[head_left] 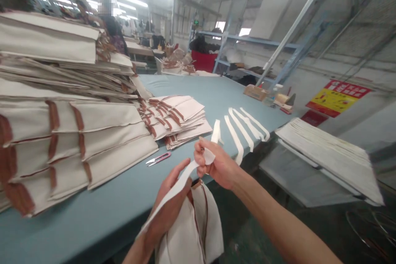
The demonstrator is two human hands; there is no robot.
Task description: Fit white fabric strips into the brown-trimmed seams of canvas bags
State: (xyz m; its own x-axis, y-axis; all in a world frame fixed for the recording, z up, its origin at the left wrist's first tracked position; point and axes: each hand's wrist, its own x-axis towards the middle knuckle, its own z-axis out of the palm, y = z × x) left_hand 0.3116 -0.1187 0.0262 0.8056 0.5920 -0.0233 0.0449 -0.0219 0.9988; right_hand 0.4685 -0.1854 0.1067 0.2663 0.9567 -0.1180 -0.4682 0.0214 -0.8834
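Note:
My right hand [216, 166] is closed in a pinch on one end of a white fabric strip [179, 185], just past the table's front edge. My left hand [170, 204] grips a cream canvas bag [192, 231] with brown trim that hangs below the table edge, and the strip runs across its fingers. Pink thread snips [158, 159] lie on the blue table [108, 210] a little to the left of my hands. Several more white strips [243, 128] lie spread out near the table's right edge.
A tall stack of cream bags with brown trim [62, 132] fills the left of the table, with a lower pile [176, 119] behind the snips. A rack of stacked cream panels [331, 156] stands at the right. A person works at the far back left.

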